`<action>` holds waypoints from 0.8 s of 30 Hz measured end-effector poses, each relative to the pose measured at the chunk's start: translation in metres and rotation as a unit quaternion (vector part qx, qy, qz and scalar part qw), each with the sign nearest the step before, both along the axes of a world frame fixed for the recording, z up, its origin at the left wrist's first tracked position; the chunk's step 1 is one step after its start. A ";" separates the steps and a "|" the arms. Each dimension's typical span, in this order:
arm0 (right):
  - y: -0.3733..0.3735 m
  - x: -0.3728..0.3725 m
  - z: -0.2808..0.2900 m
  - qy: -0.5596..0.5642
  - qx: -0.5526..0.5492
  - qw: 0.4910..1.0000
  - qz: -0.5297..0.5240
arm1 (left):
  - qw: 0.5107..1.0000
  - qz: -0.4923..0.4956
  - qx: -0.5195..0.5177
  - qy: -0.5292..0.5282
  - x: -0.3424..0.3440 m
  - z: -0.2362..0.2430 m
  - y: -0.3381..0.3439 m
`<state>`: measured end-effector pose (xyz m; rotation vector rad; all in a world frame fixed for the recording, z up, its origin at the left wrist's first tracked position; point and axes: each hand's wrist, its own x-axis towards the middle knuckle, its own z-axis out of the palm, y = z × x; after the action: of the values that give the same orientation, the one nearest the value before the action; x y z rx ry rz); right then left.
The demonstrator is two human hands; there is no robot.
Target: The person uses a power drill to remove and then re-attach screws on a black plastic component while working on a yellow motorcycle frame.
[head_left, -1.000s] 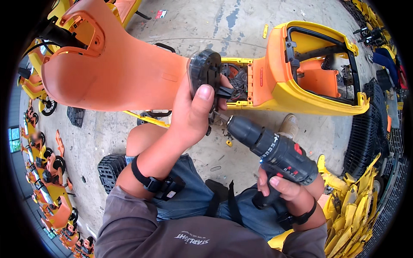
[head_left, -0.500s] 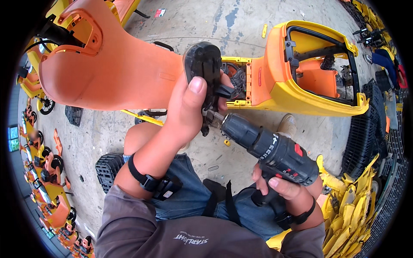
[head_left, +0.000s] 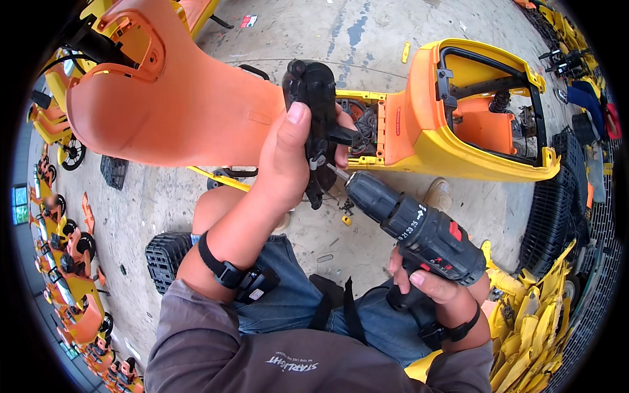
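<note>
My left hand is wrapped round a long black plastic part, held upright with its thumb along the near face. The part has a rounded top, a black tab sticking out to the right and a small metal piece near its lower end. My right hand grips a black cordless drill by its handle, its nose tilted up and left. The drill's bit points at the lower part of the black piece. Whether its tip touches the piece, I cannot tell.
Beyond my hands lies a scooter body with an orange front panel and a yellow rear shell. Yellow panels are piled at the lower right, beside black crates. Another black crate stands by my left leg. Several scooters line the left side.
The black part has turned slightly in my left hand and its lower end has shifted. The drill has moved a little to the right, with its bit drawn back from the metal piece.
</note>
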<state>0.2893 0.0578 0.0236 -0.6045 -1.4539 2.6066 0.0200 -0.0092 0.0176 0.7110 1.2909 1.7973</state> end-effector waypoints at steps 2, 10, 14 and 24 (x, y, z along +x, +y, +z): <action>-0.001 -0.001 0.000 -0.001 0.002 1.000 0.001 | 1.000 -0.001 -0.002 -0.003 0.001 0.000 -0.001; 0.003 -0.005 0.004 0.029 0.001 1.000 0.002 | 1.000 -0.007 -0.007 0.012 0.002 -0.001 0.000; 0.003 -0.002 0.000 0.042 0.012 0.999 0.001 | 1.000 -0.019 -0.021 0.003 0.005 0.003 -0.002; 0.004 0.000 -0.001 0.031 0.022 0.999 -0.011 | 0.997 -0.039 -0.030 0.061 0.004 0.002 -0.002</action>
<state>0.2890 0.0616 0.0226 -0.5267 -1.4750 2.5457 0.0243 -0.0116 0.0195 0.8387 1.3714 1.6671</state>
